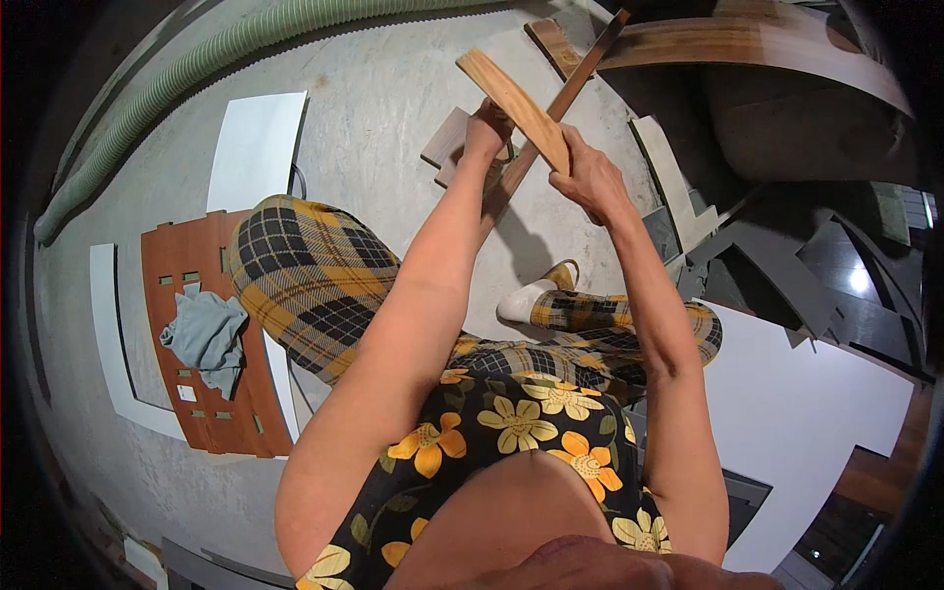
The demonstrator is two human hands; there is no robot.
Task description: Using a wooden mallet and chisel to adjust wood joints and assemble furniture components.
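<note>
My right hand point(592, 179) is wrapped round the near end of a light-coloured wooden board point(516, 100), which slants up and away to the left. Beside that board's left edge is my left hand point(484, 130), with its fingers curled and partly hidden; what they hold, if anything, cannot be made out. A long, narrow brown wooden strip point(588, 71) passes beneath the light board, crossing it at an angle. Close to my left hand lie greyish-brown wooden pieces point(444, 138) on the floor.
A green ribbed hose point(197, 74) curves along the far left. White panels point(258, 147) and a slotted brown panel point(211, 433) with a grey cloth point(206, 334) lie on the left. Dark offcuts point(777, 280) pile up at right, near a large white panel point(787, 393).
</note>
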